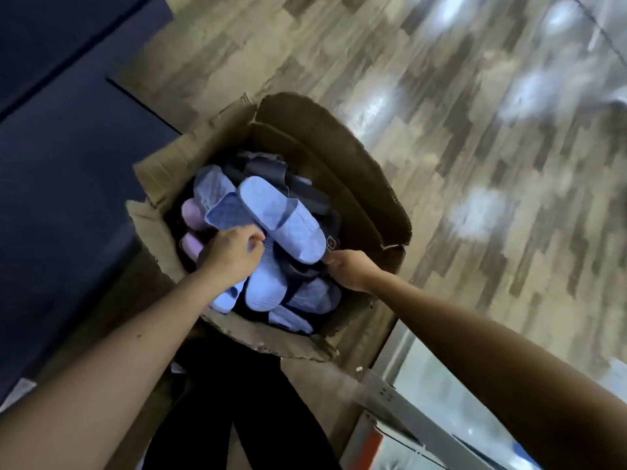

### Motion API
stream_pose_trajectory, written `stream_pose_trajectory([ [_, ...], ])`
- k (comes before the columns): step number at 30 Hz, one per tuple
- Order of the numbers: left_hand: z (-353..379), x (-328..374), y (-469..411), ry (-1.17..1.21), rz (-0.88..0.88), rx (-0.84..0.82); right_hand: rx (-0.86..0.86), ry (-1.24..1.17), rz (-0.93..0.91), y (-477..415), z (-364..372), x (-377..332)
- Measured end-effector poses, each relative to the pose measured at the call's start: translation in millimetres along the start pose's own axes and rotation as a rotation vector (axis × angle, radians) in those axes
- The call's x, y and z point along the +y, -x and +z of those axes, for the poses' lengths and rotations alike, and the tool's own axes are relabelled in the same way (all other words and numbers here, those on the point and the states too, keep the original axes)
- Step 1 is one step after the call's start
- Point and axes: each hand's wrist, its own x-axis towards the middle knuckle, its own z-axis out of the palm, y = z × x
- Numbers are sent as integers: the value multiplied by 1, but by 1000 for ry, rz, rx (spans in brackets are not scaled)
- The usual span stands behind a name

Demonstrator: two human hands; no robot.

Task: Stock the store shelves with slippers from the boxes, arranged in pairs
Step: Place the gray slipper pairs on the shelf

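Head | top slipper [285, 218] toe lower-right | left hand [232, 254], right hand [349, 268] clutch slippers [263, 288]

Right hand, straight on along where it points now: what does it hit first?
The dark slipper whose edge the right hand pinches; just beyond lies the pale blue slipper on top of the pile. Depth is unclear, so the order is a guess.
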Motion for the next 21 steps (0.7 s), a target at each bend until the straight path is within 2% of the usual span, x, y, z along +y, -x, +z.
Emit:
stream_pose_trajectory([
  [5,26,-25,-43,-39,38,19,-14,-12,91,-64,19,25],
  [11,45,-27,-95,-130,209,26,125,-225,165,-102,25,52],
  [15,64,-8,-133,-225,263,6,180,-340,215,-129,32,76],
  [18,84,11,-165,-355,328,-99,200,-434,248,-150,37,90],
  [21,99,21,-195,-630,335,-157,158,-477,225,-170,45,100],
])
